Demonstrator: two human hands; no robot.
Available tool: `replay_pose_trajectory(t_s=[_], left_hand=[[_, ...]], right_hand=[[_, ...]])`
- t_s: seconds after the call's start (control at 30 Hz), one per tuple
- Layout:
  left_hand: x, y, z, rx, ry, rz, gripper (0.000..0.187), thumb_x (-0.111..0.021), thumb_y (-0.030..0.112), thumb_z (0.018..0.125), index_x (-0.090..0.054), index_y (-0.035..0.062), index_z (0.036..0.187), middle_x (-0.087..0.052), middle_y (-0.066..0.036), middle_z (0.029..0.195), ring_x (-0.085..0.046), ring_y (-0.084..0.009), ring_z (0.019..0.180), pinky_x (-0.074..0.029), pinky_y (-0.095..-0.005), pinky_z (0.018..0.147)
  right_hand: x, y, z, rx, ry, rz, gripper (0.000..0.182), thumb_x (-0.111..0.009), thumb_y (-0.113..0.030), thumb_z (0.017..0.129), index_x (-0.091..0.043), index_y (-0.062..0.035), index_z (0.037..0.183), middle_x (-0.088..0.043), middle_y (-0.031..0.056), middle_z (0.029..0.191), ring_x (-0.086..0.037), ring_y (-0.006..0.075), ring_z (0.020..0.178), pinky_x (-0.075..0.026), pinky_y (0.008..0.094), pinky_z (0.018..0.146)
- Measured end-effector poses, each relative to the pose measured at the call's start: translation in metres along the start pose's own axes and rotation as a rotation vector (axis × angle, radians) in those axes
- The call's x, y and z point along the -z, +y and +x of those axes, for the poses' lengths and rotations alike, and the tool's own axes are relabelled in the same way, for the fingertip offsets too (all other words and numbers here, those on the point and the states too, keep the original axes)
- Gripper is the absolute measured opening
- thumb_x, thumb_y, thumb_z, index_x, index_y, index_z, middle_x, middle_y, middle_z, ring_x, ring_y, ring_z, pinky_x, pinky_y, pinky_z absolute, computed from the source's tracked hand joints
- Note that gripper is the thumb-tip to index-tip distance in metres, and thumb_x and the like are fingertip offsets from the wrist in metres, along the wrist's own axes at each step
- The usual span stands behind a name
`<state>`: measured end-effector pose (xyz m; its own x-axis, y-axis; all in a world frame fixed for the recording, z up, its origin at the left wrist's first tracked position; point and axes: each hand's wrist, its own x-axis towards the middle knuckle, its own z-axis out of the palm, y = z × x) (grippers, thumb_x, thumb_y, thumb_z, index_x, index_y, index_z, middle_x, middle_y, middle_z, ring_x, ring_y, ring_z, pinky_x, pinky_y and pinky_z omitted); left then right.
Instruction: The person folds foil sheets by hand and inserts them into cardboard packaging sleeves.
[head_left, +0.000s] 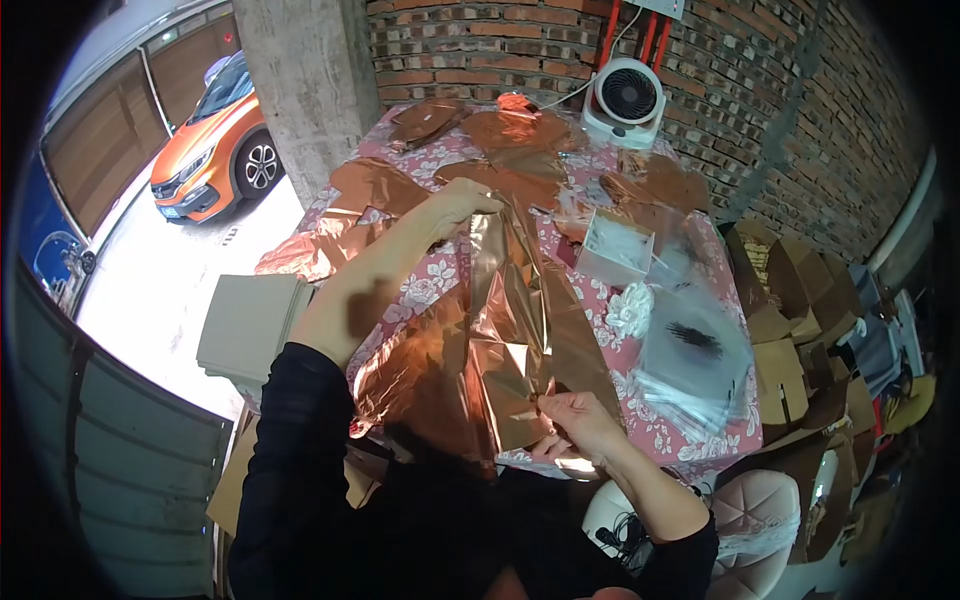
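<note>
Copper-coloured foil (505, 335) stretches lengthwise over the middle of the near half of the table (425, 290), creased and shiny, with its near end close to the person's body. The left hand (465, 203) reaches to its far end, fingertips pinched together on the foil there. The right hand (580, 420) is at the near end, a little to the right, with thumb and finger clamped on the foil's edge.

Just left of it lies crumpled foil (405, 375) of the same colour, partly in the shadow of the person. More foil pieces (375, 188) are spread over the far half, some flat and some wrinkled. The table wears a pink cloth with white flowers.

On the right side stands a small open white box (605, 268) with pale contents too unclear to name. Nearer, a white artificial flower (630, 310) sits beside a pile of clear plastic bags (690, 365). A white fan (630, 95) stands at the far right edge, before a brick wall (480, 50).

Left of the table is a grey-green stack (245, 320); farther off, beyond a concrete pillar (305, 90), an orange car (210, 150) is parked. Open cardboard boxes (780, 375) crowd the floor on the right, near a padded chair (755, 510).
</note>
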<state>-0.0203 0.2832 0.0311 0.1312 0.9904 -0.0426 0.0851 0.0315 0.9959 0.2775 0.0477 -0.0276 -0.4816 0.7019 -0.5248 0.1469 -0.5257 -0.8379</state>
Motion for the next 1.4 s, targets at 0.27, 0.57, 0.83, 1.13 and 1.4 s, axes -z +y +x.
replay_pose_trajectory(t_s=[0.27, 0.57, 0.83, 1.13, 1.4], left_hand=[[-0.022, 0.041, -0.022, -0.114, -0.415, -0.342, 0.019, -0.064, 0.006, 0.088, -0.064, -0.0014, 0.105, -0.067, -0.007, 0.097, -0.066, -0.0134, 0.087, -0.052, -0.0260, 0.079], [-0.051, 0.059, -0.060, -0.189, -0.317, -0.166, 0.026, -0.068, 0.010, 0.087, -0.063, -0.0025, 0.109, -0.068, -0.005, 0.093, -0.065, -0.0102, 0.079, -0.051, -0.0220, 0.066], [-0.054, 0.028, -0.128, -0.005, -0.154, -0.193, 0.018, -0.072, 0.016, 0.087, -0.062, 0.0070, 0.075, -0.059, 0.003, 0.068, -0.049, -0.0045, 0.057, -0.038, -0.0211, 0.052], [-0.055, 0.016, -0.124, -0.154, -0.072, -0.007, 0.023, -0.075, 0.012, 0.082, -0.059, 0.0079, 0.067, -0.054, 0.004, 0.063, -0.044, -0.0035, 0.056, -0.035, -0.0211, 0.052], [-0.060, -0.006, -0.121, -0.007, -0.135, -0.309, 0.028, -0.065, 0.025, 0.092, -0.064, 0.0045, 0.073, -0.054, 0.003, 0.061, -0.045, -0.0069, 0.053, -0.034, -0.0245, 0.049]], right_hand=[[0.019, -0.062, 0.013, 0.663, 0.485, -0.570, 0.040, -0.055, -0.039, 0.097, -0.063, -0.0056, 0.118, -0.070, 0.0059, 0.094, -0.066, 0.0168, 0.083, -0.052, 0.0328, 0.074], [0.011, -0.098, 0.048, 0.726, 0.049, 0.357, 0.016, -0.064, -0.011, 0.093, -0.065, 0.0009, 0.103, -0.070, 0.0071, 0.089, -0.067, 0.0135, 0.076, -0.055, 0.0257, 0.070], [0.014, -0.084, 0.063, 0.743, 0.040, 0.469, 0.013, -0.064, -0.006, 0.092, -0.066, 0.0039, 0.100, -0.071, 0.0125, 0.093, -0.067, 0.0151, 0.081, -0.055, 0.0260, 0.069], [0.015, -0.077, 0.069, 0.703, 0.104, 0.451, 0.013, -0.068, -0.009, 0.089, -0.067, 0.0000, 0.099, -0.071, 0.0088, 0.094, -0.067, 0.0139, 0.084, -0.054, 0.0265, 0.075], [0.027, -0.069, 0.090, 0.734, 0.213, 0.469, 0.010, -0.067, -0.010, 0.091, -0.066, -0.0008, 0.096, -0.069, 0.0045, 0.087, -0.063, 0.0104, 0.076, -0.050, 0.0225, 0.072]])
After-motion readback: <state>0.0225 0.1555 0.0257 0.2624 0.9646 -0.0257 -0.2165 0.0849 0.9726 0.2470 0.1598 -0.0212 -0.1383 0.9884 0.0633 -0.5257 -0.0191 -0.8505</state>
